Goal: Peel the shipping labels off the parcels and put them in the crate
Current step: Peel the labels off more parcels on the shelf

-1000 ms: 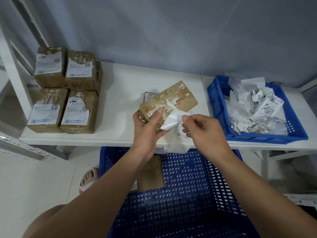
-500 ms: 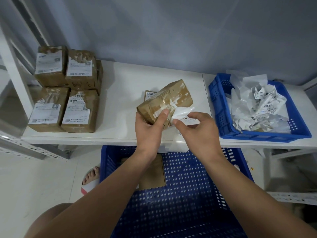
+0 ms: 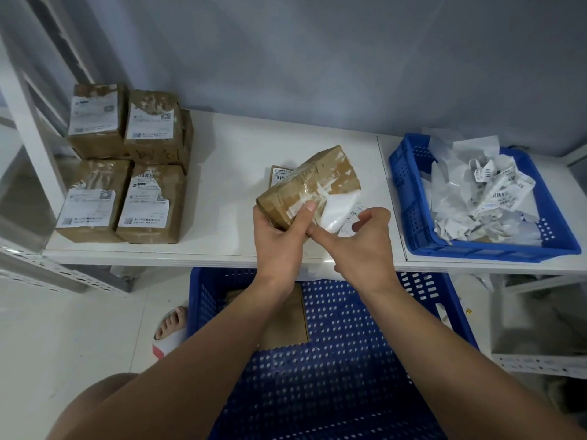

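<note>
In the head view, at the centre of the frame, the left hand (image 3: 279, 236) is gripping a brown taped parcel (image 3: 305, 185) tilted above the white bench (image 3: 238, 154), fingers curled under it and thumb pressing on its top face. The right hand (image 3: 365, 246) is pinching the half-peeled white label (image 3: 336, 211) hanging off the parcel's near corner. Four labelled parcels (image 3: 127, 166) are sitting at the left. A small blue crate (image 3: 409, 198) at the right is holding crumpled labels (image 3: 482, 198). A larger blue crate (image 3: 349, 360) is standing below.
</note>
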